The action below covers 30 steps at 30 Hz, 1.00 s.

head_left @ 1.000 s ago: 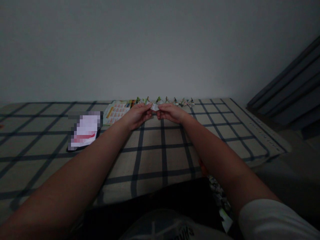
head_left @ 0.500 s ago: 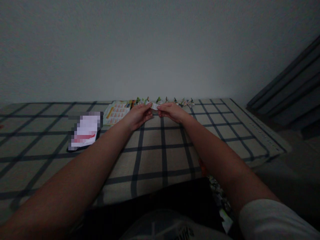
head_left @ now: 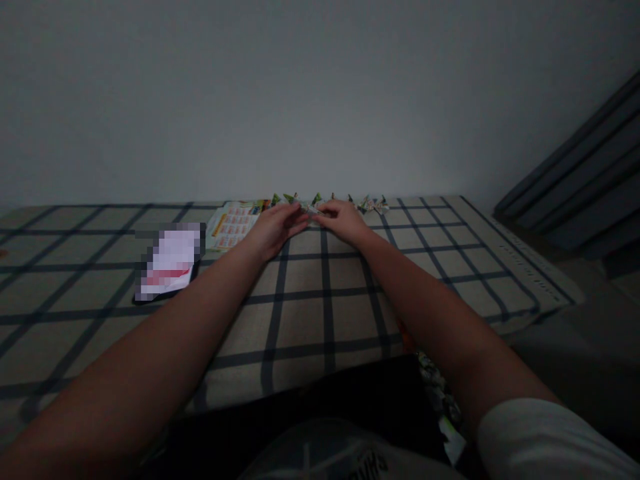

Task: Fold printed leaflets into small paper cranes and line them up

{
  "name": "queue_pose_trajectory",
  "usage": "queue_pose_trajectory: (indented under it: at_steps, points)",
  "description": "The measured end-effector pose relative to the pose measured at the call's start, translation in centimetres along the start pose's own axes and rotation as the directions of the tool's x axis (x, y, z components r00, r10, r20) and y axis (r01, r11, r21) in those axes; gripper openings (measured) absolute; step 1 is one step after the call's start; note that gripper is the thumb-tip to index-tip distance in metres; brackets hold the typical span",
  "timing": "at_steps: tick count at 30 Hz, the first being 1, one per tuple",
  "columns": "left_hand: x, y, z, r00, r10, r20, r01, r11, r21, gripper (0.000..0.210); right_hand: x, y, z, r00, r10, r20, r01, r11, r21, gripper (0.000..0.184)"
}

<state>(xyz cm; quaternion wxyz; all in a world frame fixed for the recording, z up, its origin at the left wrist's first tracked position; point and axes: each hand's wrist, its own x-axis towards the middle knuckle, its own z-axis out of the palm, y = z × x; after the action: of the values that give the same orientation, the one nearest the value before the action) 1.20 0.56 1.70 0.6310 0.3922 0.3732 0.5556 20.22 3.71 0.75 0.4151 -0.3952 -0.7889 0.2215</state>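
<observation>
Between my two hands is a small piece of folded printed paper (head_left: 313, 209), pale and partly hidden by fingers. My left hand (head_left: 280, 228) pinches its left side. My right hand (head_left: 341, 220) has thumb and fingers closed on its right side. Just behind the hands, a row of small folded paper shapes (head_left: 373, 203) with green and white print stands along the far edge of the table. To the left of my left hand lie flat printed leaflets (head_left: 233, 224) with rows of orange print.
A phone (head_left: 173, 261) with a lit, blurred screen lies at the left. The checked tablecloth (head_left: 300, 320) covers the table up to the wall (head_left: 320, 100). A dark curtain (head_left: 580, 173) hangs at the right. Crumpled printed paper (head_left: 440, 393) shows beneath my right forearm.
The paper between my hands has turned and shows less of its flat printed face. The fingers of my right hand have shifted, with the thumb lower and the hand slightly more arched.
</observation>
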Motion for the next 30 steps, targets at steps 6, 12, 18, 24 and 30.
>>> queue_pose_trajectory:
  at_steps: [6,12,18,24,30]
  points:
    - [0.2,-0.5,-0.4,0.998,0.069,0.002,-0.069,0.995,0.076,0.01,-0.1,0.2,0.3,0.992,0.036,0.124,-0.053,0.988,0.142,0.035]
    - [0.0,-1.0,-0.4,0.992,0.087,0.095,-0.104,0.976,0.191,0.018,-0.1,0.5,0.5,0.993,0.058,0.102,-0.078,0.976,0.202,0.033]
    - [0.2,-1.4,-0.6,0.985,0.135,0.104,-0.157,0.955,0.25,0.02,0.0,0.4,0.1,0.998,0.027,0.053,-0.031,0.996,0.089,0.028]
    - [0.3,-1.5,-0.5,0.98,0.182,0.081,-0.199,0.934,0.296,0.014,-0.1,0.1,-0.1,0.997,0.062,0.048,-0.067,0.992,0.102,0.032]
    - [0.8,-1.7,-1.3,0.948,0.286,0.138,-0.315,0.786,0.533,0.029,-0.1,-0.3,0.2,0.989,0.095,0.11,-0.115,0.974,0.195,0.033]
